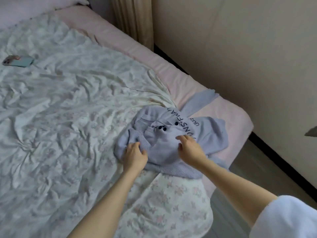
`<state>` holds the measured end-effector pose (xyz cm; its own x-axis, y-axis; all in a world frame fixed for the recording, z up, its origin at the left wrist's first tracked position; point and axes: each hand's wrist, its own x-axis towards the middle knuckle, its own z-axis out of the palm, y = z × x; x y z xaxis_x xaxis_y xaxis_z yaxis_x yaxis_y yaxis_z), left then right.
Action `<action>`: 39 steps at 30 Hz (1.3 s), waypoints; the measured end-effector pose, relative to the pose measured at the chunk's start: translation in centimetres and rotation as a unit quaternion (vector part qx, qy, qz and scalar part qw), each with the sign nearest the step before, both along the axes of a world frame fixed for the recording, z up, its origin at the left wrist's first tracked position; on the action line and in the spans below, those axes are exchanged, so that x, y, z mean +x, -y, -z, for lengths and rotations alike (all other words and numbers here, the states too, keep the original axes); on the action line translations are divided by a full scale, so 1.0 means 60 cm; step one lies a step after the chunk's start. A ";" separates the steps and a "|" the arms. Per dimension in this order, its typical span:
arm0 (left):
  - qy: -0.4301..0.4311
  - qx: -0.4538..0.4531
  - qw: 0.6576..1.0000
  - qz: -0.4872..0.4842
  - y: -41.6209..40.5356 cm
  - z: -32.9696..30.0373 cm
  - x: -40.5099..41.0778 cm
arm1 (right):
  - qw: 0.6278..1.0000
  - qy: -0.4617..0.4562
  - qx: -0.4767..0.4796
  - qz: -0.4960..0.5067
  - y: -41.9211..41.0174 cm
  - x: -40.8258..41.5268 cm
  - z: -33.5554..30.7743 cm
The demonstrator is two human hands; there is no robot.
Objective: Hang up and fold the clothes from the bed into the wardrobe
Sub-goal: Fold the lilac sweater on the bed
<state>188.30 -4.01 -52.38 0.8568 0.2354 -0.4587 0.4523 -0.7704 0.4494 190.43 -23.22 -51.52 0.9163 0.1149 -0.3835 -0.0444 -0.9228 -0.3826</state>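
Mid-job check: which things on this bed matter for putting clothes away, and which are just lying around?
For the job:
crumpled lavender knit top with dark buttons and lettering
left hand, gripping its ribbed edge
right hand, over it

Lying about:
pale blue phone
floral white quilt

Your left hand (pixel 135 156) rests on the near-left part of the lilac sweater (pixel 173 143), fingers curled into its ribbed fabric; your right hand (pixel 190 148) hovers over or touches its middle with fingers spread and bent, contact unclear; the sweater lies crumpled near the right edge of the bed (pixel 171 69), dark buttons and dark lettering facing up, one sleeve stretched far-right over the pink sheet (pixel 221 114); a wrinkled floral quilt (pixel 68 109) covers most of the bed; a phone (pixel 18 61) lies on it far left, well apart from the sweater; a curtain (pixel 133 19) hangs beyond the bed beside the wall (pixel 248 48).
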 end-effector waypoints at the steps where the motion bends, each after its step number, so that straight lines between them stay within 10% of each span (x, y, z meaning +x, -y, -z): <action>1: -0.014 0.019 1.000 -0.015 0.004 0.015 0.017 | 1.000 -0.005 -0.012 -0.025 -0.003 0.038 0.015; 8: -0.133 0.055 0.988 -0.058 -0.014 0.112 0.038 | 0.979 -0.086 -0.087 -0.161 -0.041 0.167 0.116; 16: 0.038 -0.113 0.981 -0.151 -0.023 0.101 0.005 | 0.990 0.009 -0.076 -0.118 -0.035 0.093 0.119; 24: 0.061 -0.388 0.799 -0.455 -0.023 0.058 -0.107 | 0.997 0.038 -0.010 -0.068 -0.028 -0.085 0.048; 29: 0.165 -0.343 0.853 -0.356 -0.069 -0.015 -0.199 | 0.996 0.056 0.028 -0.057 -0.071 -0.233 -0.041; 39: 0.306 -0.252 0.837 -0.378 -0.370 -0.183 -0.475 | 0.954 0.102 0.154 -0.237 -0.338 -0.487 -0.167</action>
<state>159.77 18.19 -41.42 0.6609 0.7252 -0.1933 0.2918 -0.0110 0.9564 161.22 -2.95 -41.53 0.7858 0.6129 -0.0830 0.4542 -0.6628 -0.5953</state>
